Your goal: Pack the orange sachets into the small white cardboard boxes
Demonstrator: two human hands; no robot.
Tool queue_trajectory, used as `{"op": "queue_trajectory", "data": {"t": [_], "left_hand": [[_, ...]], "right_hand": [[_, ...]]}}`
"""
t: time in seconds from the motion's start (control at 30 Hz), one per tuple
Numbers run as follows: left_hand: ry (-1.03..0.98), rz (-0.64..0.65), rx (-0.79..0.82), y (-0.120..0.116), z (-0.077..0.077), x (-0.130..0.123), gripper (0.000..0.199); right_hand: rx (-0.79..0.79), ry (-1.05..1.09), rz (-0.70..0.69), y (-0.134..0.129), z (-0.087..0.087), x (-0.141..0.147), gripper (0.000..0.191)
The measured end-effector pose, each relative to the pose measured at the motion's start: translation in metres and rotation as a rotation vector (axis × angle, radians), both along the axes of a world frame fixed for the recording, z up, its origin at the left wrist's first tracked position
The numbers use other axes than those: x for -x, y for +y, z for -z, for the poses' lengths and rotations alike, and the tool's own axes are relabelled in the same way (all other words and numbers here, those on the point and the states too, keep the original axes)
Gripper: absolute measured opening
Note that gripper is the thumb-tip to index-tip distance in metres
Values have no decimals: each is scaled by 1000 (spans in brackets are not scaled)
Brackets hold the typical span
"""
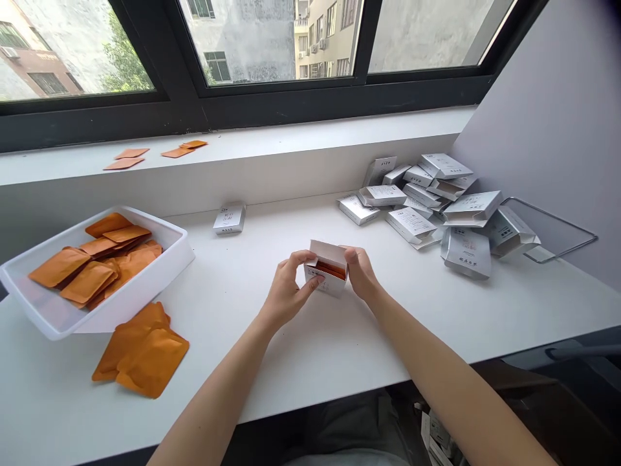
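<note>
A small white printed carton (pixel 326 286) stands at the middle of the table with its top flap raised. Orange packets (pixel 332 268) show inside its mouth. My left hand (pixel 290 285) grips the carton's left side, thumb across the front and fingers behind the edge. On the opposite side my right hand (pixel 359 272) holds the right edge near the side flap, fingers closed against it. The fingertips behind the carton are partly hidden.
At left, a white plastic bin (pixel 169 249) holds several orange packets; more packets (pixel 152 362) lie before it. A closed carton (pixel 229 219) sits near the sill. Several cartons (pixel 412 223) are heaped at right beside a wire frame (pixel 557 220). Flat packets (pixel 130 153) rest on the sill.
</note>
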State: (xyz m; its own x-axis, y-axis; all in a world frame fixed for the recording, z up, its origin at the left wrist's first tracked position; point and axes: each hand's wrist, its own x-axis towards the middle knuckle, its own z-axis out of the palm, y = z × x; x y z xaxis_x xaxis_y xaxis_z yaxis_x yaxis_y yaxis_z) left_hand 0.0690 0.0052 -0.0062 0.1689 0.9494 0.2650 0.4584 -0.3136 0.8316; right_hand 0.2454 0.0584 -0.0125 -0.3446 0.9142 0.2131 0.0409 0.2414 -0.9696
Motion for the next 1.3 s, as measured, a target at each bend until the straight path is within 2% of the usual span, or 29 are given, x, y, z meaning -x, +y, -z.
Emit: {"op": "queue_trajectory", "data": {"t": [0.1, 0.23, 0.33, 0.47, 0.63, 0.77, 0.83, 0.9, 1.0, 1.07, 1.17, 1.3], "left_hand": [[-35, -99, 1, 3, 3, 3, 28], [-31, -121, -6, 4, 2, 5, 25], [3, -144, 10, 3, 1, 6, 26], [-4, -145, 50, 1, 0, 10, 27], [27, -161, 39, -1, 2, 10, 29], [-168, -200, -59, 3, -1, 7, 36], [-191, -153, -57, 6, -5, 7, 31], [-132, -96, -32, 8, -9, 6, 29], [-131, -140, -48, 8, -13, 5, 31], [-134, -175, -81, 8, -13, 5, 30], [-31, -175, -160, 7, -13, 8, 26], [192, -186, -286, 1, -12, 17, 25]], "right_hand": [[-93, 77, 29, -2, -2, 4, 58], [-116, 51, 9, -5, 0, 7, 48], [-76, 84, -97, -6, 1, 5, 41], [-4, 97, -238, -7, -7, -1, 42], [11, 82, -165, -9, -11, 3, 31], [-99, 62, -152, -9, -6, 8, 24], [-175, 35, -175, -9, -5, 8, 25], [-253, 11, -218, -9, -6, 6, 27], [-336, -47, -270, -10, -7, 5, 33], [-386, -141, -202, -10, -4, 7, 36], [-447, -268, -77, -10, 2, 9, 38], [-481, -258, -100, -11, 7, 7, 36]]}}
